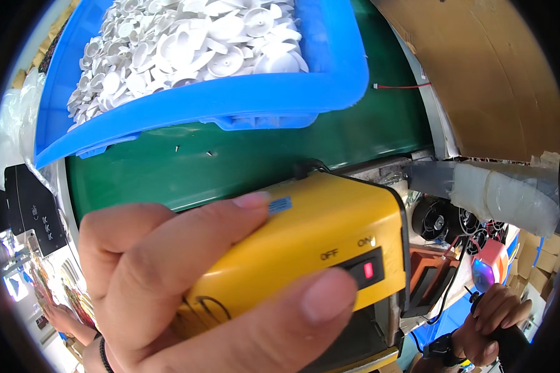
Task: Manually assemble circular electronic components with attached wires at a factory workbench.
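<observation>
A yellow device housing with a dark end panel fills the lower middle. My left hand reaches over it from the lower left, fingers curved across the top and thumb on the front face. The thumb tip covers the left part of a black rocker switch, whose red light shows. One fingertip rests beside a small blue label on top. The hand grips the housing between thumb and fingers; part of the grip is hidden behind the hand. My right hand is not in view.
Beyond stands a blue bin of white disc-shaped parts on a green surface, where two small screws lie. Cardboard and black fans are at right. Other people's hands show: one at far left, one with a watch at lower right.
</observation>
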{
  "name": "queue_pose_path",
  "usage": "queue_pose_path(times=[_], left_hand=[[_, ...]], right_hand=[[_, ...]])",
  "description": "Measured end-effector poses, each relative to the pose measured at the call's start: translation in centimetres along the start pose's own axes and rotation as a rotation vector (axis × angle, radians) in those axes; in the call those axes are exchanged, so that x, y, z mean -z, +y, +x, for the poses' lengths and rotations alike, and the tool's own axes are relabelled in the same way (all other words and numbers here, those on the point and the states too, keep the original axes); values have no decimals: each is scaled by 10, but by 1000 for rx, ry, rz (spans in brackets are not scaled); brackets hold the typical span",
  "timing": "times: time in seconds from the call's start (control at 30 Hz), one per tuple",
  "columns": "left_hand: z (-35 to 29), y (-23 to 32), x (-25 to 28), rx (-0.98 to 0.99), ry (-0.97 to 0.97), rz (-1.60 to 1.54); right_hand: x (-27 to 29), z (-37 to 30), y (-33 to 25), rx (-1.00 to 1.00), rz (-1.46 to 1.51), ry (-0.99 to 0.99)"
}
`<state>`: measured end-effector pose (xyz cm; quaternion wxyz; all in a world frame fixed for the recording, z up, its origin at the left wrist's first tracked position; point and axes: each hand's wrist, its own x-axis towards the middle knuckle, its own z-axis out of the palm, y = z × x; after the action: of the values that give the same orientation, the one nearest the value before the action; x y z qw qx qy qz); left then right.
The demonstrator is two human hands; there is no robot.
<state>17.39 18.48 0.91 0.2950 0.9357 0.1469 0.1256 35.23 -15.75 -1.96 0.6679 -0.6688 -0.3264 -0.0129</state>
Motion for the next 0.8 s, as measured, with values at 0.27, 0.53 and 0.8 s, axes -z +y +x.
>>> queue_pose_path(times=[0.27,0.53,0.8], left_hand=[[2,-13,9,-183,-279,97],[11,-10,-2,-201,0,-89],[-8,-9,13,-345,20,114]], right_hand=[[0,16,-7,25,61,-283],[-3,-12,-17,23,57,5],[-24,-26,-44,-108,198,-84]])
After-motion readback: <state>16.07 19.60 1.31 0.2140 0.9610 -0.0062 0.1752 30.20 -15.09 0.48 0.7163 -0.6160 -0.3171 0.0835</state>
